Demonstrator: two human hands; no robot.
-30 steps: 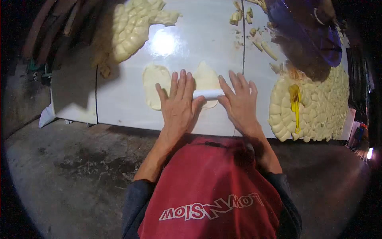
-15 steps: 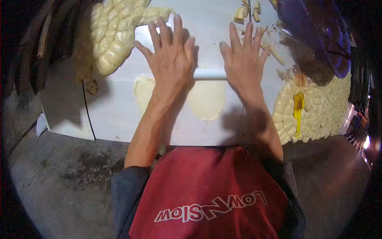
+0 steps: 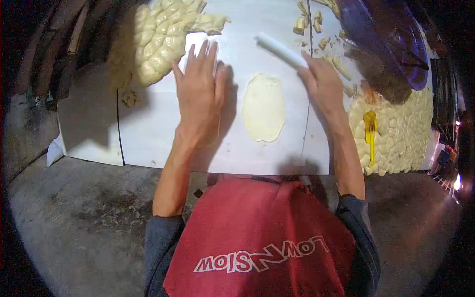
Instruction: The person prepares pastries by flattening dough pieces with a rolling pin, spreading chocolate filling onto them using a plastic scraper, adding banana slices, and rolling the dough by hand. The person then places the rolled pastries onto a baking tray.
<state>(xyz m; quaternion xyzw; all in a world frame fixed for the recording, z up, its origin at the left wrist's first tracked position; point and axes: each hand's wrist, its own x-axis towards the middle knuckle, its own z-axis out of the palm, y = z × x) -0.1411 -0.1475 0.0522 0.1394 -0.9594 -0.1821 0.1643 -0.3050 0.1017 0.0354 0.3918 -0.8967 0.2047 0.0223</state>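
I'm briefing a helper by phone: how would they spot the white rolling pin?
On the white table, find the right hand. From it the rolling pin slants leftward, beyond the flat dough oval. Unlike the irregular dough pieces, it's a straight white rod.

Rolling pin (image 3: 278, 48), white, cylindrical; near end in the right hand (image 3: 324, 79), far end slanting forward-left of the grip. Dough sheet (image 3: 264, 109), cream, flat, oval; lying apart, left of the grip.

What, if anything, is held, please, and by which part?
The right hand holds the white cylindrical roller by its right end; the left hand seems empty.
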